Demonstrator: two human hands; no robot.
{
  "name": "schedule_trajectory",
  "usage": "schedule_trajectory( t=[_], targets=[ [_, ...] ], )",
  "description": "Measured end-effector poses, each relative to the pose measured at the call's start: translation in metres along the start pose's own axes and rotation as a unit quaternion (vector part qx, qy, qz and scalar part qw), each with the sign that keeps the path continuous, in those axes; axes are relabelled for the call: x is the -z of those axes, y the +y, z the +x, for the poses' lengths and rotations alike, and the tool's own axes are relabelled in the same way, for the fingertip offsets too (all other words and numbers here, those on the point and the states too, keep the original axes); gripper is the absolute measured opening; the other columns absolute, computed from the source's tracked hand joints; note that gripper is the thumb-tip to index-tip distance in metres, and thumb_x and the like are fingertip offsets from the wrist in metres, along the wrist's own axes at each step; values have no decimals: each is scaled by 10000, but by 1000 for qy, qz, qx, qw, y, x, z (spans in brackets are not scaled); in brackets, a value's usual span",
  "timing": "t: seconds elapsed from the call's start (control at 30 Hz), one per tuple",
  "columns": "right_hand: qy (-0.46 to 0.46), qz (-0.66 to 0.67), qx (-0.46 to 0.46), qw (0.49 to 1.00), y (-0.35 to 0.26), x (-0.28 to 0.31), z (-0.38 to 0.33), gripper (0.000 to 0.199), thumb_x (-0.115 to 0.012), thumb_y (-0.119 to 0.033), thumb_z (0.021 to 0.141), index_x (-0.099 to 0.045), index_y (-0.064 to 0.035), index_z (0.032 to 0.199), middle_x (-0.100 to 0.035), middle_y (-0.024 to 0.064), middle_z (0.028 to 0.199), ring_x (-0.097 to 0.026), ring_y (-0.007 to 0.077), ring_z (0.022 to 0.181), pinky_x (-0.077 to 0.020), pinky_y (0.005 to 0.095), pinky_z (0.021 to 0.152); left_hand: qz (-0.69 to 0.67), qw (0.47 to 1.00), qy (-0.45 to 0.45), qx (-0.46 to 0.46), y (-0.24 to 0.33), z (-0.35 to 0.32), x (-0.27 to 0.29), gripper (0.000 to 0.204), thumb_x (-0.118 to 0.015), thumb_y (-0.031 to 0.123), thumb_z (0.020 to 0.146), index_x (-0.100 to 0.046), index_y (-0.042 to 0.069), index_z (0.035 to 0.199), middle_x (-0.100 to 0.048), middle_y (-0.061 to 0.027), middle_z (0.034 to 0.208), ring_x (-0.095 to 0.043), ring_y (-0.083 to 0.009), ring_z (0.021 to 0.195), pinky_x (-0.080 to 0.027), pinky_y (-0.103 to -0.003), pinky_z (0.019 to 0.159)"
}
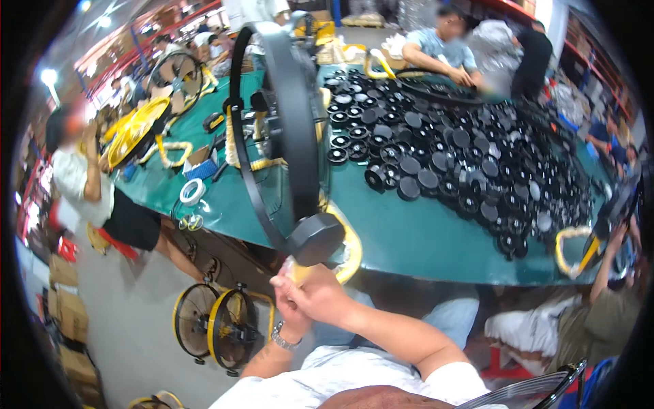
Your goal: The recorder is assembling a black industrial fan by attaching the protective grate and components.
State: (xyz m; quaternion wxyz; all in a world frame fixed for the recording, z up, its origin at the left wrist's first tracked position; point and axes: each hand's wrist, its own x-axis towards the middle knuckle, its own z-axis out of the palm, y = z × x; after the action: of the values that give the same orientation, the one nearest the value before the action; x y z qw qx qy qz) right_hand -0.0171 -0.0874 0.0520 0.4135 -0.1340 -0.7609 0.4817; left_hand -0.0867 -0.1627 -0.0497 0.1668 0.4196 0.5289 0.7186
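A large black round fan housing stands on edge in front of me at the table's front edge. At its lower end sits a thick black round cap. Just beneath that cap, my right hand and my left hand come together, fingers closed. A small pale yellowish piece shows at their fingertips; its kind is unclear, and the fingers hide how each hand grips it. My left wrist wears a metal watch. Right behind my hands curves a yellow tube frame, partly covered in pale wrapping.
Several black round caps are heaped across the right of the green table. A tape roll and blue box lie left. Wheeled yellow-rimmed fans stand on the floor. People work across the table and at left.
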Motion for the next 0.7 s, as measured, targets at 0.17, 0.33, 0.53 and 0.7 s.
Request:
schedule_trajectory(
  t=[0.17,0.33,0.53,0.7],
  targets=[
    [-95,-117,-42,988,3,-17,-11,456,-603,-443,907,-617,-14,1063,-622,190,1015,-584,376,937,-433,481,806,-277,952,88,95,-1,-3,31,515,-363,418,1050,-437,29,1380,-549,-84,1296,-525,-222,1202,-426,-347,1020],
    [-88,-80,18,993,10,5,-23,397,-660,-373,864,-620,-10,1018,-592,150,1008,-568,335,971,-445,435,824,-131,978,164,7,-2,3,61,518,-453,532,1001,-508,67,1223,-605,-37,989,-599,-153,784,-499,-306,664],
    [41,-200,47,978,45,52,-14,301,-706,-238,839,-619,-19,1026,-602,132,997,-584,321,933,-461,425,786,-6,972,217,-96,3,17,97,588,-537,536,972,-475,-19,1155,-479,-23,696,-460,-106,545,-421,-254,534],
    [56,-227,5,972,75,63,-14,297,-690,-239,860,-615,-23,1050,-599,128,1039,-589,328,972,-474,436,836,-6,967,242,-80,0,26,120,455,-485,427,1010,-486,-3,1160,-474,-15,708,-449,-103,538,-405,-255,517]
  ],
)
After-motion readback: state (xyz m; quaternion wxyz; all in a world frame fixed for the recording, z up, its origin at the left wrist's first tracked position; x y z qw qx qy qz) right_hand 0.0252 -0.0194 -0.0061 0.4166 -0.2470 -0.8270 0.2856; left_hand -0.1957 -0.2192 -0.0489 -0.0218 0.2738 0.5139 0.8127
